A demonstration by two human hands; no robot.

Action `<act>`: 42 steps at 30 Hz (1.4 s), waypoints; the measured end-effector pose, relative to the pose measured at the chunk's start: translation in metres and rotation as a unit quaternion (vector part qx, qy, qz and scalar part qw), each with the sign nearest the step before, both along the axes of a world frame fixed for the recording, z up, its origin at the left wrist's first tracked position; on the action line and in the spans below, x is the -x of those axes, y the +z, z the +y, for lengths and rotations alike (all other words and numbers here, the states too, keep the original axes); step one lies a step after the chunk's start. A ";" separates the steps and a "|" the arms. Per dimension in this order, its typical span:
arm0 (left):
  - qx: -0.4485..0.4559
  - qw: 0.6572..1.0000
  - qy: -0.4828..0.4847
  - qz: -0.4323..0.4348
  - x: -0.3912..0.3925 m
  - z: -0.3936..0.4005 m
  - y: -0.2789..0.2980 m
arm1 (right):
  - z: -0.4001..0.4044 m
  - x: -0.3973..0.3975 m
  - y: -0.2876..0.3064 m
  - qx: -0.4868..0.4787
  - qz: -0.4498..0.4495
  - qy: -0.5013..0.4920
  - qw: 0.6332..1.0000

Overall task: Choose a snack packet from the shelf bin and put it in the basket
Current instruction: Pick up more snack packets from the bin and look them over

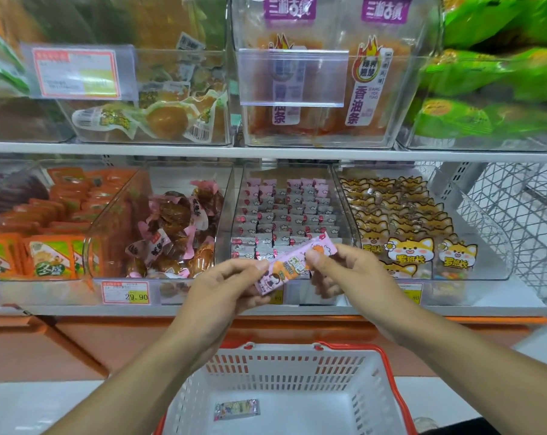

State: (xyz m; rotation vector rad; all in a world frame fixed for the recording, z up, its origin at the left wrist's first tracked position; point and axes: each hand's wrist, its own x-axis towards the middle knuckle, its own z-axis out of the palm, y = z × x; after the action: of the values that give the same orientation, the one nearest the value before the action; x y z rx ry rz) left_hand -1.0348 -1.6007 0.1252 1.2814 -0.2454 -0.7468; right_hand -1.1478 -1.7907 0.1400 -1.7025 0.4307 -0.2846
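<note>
A long pink and orange snack packet (289, 265) is held tilted in front of the lower shelf. My left hand (228, 288) pinches its lower left end and my right hand (344, 266) pinches its upper right end. Behind it stands the clear bin of pink and silver packets (286, 211). The white basket with a red rim (388, 368) sits below my hands, and one small packet (237, 409) lies on its floor.
Clear bins line the lower shelf: orange packets (51, 227) at left, brown wrapped snacks (175, 227), fox-printed packets (404, 221) at right. More bins fill the upper shelf. A white wire rack (517, 215) stands at the far right. Price tags (125, 292) hang on the shelf edge.
</note>
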 end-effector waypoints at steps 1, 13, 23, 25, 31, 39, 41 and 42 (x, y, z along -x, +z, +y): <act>-0.001 1.000 0.003 -0.001 0.000 0.000 0.000 | -0.001 0.000 -0.001 -0.012 0.010 -0.003 1.000; -0.141 0.933 0.058 -0.325 -0.006 -0.024 -0.001 | -0.012 -0.040 0.018 0.035 -0.158 -0.198 0.967; -0.309 0.765 -0.082 -0.559 -0.019 -0.035 -0.018 | -0.073 -0.169 0.020 0.381 -0.067 -0.085 0.918; -0.307 0.760 -0.084 -0.567 -0.020 -0.036 -0.019 | -0.081 -0.180 0.016 0.460 -0.027 -0.039 0.887; -0.304 0.756 -0.093 -0.572 -0.023 -0.040 -0.025 | -0.083 -0.202 0.013 0.483 -0.005 0.012 0.876; -0.298 0.753 -0.086 -0.580 -0.023 -0.042 -0.030 | -0.101 -0.215 -0.001 0.554 0.085 0.028 0.828; -0.296 0.751 -0.085 -0.584 -0.023 -0.042 -0.031 | -0.106 -0.216 -0.006 0.602 0.119 0.039 0.789; -0.296 0.749 -0.085 -0.586 -0.023 -0.042 -0.031 | -0.108 -0.217 -0.007 0.607 0.120 0.031 0.785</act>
State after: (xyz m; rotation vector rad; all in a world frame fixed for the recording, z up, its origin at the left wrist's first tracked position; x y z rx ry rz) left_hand -1.0114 -1.6428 0.0939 2.2570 -1.2339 -0.0218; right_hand -0.9312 -1.8983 0.1326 -3.0508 0.3868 -0.3194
